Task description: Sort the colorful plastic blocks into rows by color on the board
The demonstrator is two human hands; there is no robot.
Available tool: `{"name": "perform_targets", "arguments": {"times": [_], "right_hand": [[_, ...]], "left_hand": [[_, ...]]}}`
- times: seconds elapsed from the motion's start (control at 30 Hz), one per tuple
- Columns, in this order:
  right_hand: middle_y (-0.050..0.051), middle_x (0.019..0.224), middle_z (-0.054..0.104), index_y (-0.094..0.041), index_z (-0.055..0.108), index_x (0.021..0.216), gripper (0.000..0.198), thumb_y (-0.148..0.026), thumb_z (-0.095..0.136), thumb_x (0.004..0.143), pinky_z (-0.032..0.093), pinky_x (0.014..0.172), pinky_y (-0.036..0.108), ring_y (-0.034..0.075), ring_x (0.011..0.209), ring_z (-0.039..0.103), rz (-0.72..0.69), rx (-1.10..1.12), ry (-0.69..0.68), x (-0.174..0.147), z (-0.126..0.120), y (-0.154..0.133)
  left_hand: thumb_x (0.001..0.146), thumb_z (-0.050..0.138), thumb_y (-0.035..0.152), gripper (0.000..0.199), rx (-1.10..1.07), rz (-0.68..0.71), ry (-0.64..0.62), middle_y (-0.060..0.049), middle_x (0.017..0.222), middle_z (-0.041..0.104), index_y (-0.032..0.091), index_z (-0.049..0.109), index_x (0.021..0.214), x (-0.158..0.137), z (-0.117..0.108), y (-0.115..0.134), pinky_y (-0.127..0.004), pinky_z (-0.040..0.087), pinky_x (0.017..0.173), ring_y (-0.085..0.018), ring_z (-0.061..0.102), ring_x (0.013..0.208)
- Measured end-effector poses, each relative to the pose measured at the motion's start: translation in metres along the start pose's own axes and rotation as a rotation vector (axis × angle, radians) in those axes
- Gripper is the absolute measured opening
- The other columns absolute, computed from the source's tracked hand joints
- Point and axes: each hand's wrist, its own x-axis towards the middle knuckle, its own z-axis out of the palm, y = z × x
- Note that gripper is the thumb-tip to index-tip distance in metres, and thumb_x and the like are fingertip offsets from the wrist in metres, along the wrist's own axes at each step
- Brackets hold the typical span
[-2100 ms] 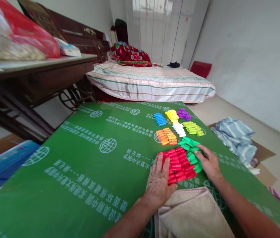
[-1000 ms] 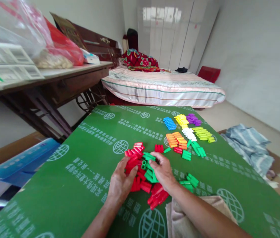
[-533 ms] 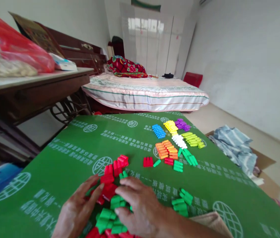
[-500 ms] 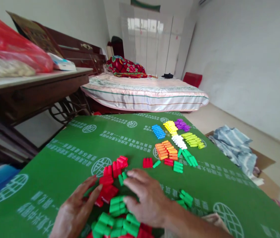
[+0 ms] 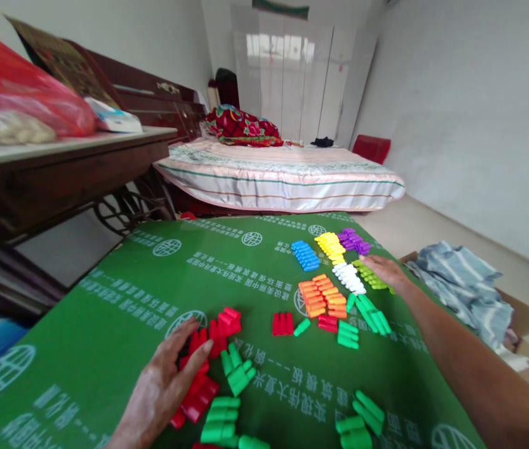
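My left hand (image 5: pixel 164 374) rests beside a cluster of red plastic pieces (image 5: pixel 201 399), thumb and fingers apart, its fingertips covering some of them. My right hand (image 5: pixel 383 272) is stretched far out over the lime-green pieces (image 5: pixel 368 275), fingers extended, hiding part of that group. Just beyond it lie purple pieces (image 5: pixel 353 241); nearer are white pieces (image 5: pixel 349 278). All these are small, tube-like pieces laid side by side. Green pieces (image 5: pixel 237 369) sit to the right of my left hand, with more green pieces (image 5: pixel 221 418) in front.
Yellow pieces (image 5: pixel 330 247), blue pieces (image 5: pixel 305 255) and orange pieces (image 5: pixel 320 295) lie grouped on the printed green board (image 5: pixel 274 386). Two small red groups and further green ones lie nearby. A bed (image 5: pixel 283 181) stands beyond, a dark table (image 5: pixel 68 159) at left, a striped cloth (image 5: pixel 461 274) at right.
My right hand has moved from the near red and green pieces to the far right, over the lime-green group. Several green pieces now sit together where it was. My left hand stays by the red ones.
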Motion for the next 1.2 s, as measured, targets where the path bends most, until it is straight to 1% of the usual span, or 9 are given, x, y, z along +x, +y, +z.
{"name": "perform_targets", "arguments": {"times": [0.17, 0.4, 0.57, 0.73, 0.87, 0.97, 1.07, 1.13, 1.2], "right_hand": [[0.007, 0.12, 0.066, -0.027, 0.068, 0.115, 0.061, -0.068, 0.054, 0.073, 0.047, 0.092, 0.043, 0.028, 0.108, 0.062, -0.062, 0.002, -0.015, -0.031, 0.027, -0.013], [0.006, 0.113, 0.068, -0.028, 0.071, 0.108, 0.048, -0.058, 0.062, 0.072, 0.047, 0.091, 0.042, 0.026, 0.104, 0.062, -0.285, 0.12, -0.058, -0.087, 0.052, -0.046], [0.004, 0.1, 0.069, -0.026, 0.073, 0.1, 0.038, -0.049, 0.064, 0.071, 0.048, 0.086, 0.038, 0.022, 0.095, 0.063, -0.401, 0.237, -0.136, -0.127, 0.068, -0.079], [0.005, 0.098, 0.068, -0.023, 0.071, 0.099, 0.03, -0.036, 0.063, 0.073, 0.047, 0.086, 0.038, 0.021, 0.092, 0.063, -0.431, 0.389, -0.245, -0.17, 0.086, -0.119], [0.004, 0.095, 0.066, -0.022, 0.069, 0.09, 0.018, -0.021, 0.06, 0.074, 0.047, 0.086, 0.033, 0.017, 0.09, 0.061, -0.601, 0.487, -0.284, -0.198, 0.103, -0.147], [0.005, 0.097, 0.065, -0.022, 0.068, 0.091, 0.022, -0.017, 0.062, 0.07, 0.048, 0.086, 0.032, 0.018, 0.092, 0.059, -0.629, 0.46, -0.283, -0.217, 0.113, -0.161], [0.005, 0.1, 0.065, -0.023, 0.068, 0.095, 0.027, -0.02, 0.066, 0.068, 0.047, 0.089, 0.032, 0.02, 0.099, 0.058, -0.706, 0.409, -0.335, -0.24, 0.119, -0.169], [0.004, 0.102, 0.066, -0.023, 0.068, 0.097, 0.029, -0.026, 0.068, 0.069, 0.048, 0.089, 0.03, 0.02, 0.1, 0.059, -0.836, 0.4, -0.409, -0.25, 0.116, -0.176], [0.003, 0.106, 0.067, -0.024, 0.068, 0.099, 0.029, -0.032, 0.067, 0.071, 0.048, 0.089, 0.028, 0.018, 0.1, 0.06, -0.987, 0.394, -0.438, -0.242, 0.104, -0.182]], "left_hand": [[0.074, 0.053, 0.064, 0.063, -0.067, 0.018, -0.137, -0.006, 0.133, 0.058, 0.022, 0.06, 0.121, 0.01, 0.005, 0.017, -0.039, 0.041, 0.105, -0.027, 0.051, 0.125], [0.075, 0.054, 0.063, 0.066, -0.208, 0.023, -0.294, -0.007, 0.139, 0.052, 0.022, 0.055, 0.127, 0.021, 0.012, 0.041, -0.045, 0.032, 0.112, -0.027, 0.044, 0.131], [0.073, 0.056, 0.063, 0.071, -0.328, -0.021, -0.397, -0.007, 0.146, 0.044, 0.022, 0.051, 0.131, 0.034, 0.014, 0.049, -0.039, 0.032, 0.112, -0.025, 0.038, 0.136], [0.07, 0.058, 0.065, 0.073, -0.333, -0.045, -0.522, -0.006, 0.141, 0.05, 0.024, 0.053, 0.13, 0.051, 0.011, 0.054, -0.04, 0.038, 0.108, -0.027, 0.046, 0.13], [0.071, 0.059, 0.064, 0.068, -0.325, -0.037, -0.515, -0.006, 0.132, 0.058, 0.023, 0.059, 0.124, 0.062, 0.011, 0.053, -0.039, 0.039, 0.107, -0.027, 0.051, 0.124], [0.072, 0.057, 0.064, 0.064, -0.349, -0.03, -0.526, -0.004, 0.128, 0.062, 0.023, 0.06, 0.121, 0.068, 0.012, 0.048, -0.038, 0.04, 0.106, -0.025, 0.054, 0.122], [0.073, 0.058, 0.063, 0.061, -0.383, -0.053, -0.549, -0.003, 0.125, 0.064, 0.023, 0.062, 0.119, 0.074, 0.014, 0.044, -0.035, 0.043, 0.103, -0.023, 0.057, 0.118], [0.073, 0.059, 0.063, 0.061, -0.397, -0.076, -0.55, -0.004, 0.123, 0.065, 0.023, 0.062, 0.118, 0.076, 0.014, 0.044, -0.035, 0.047, 0.099, -0.024, 0.06, 0.113], [0.072, 0.06, 0.063, 0.06, -0.423, -0.092, -0.541, -0.004, 0.119, 0.067, 0.023, 0.064, 0.116, 0.079, 0.015, 0.047, -0.036, 0.048, 0.097, -0.025, 0.061, 0.11]]}}
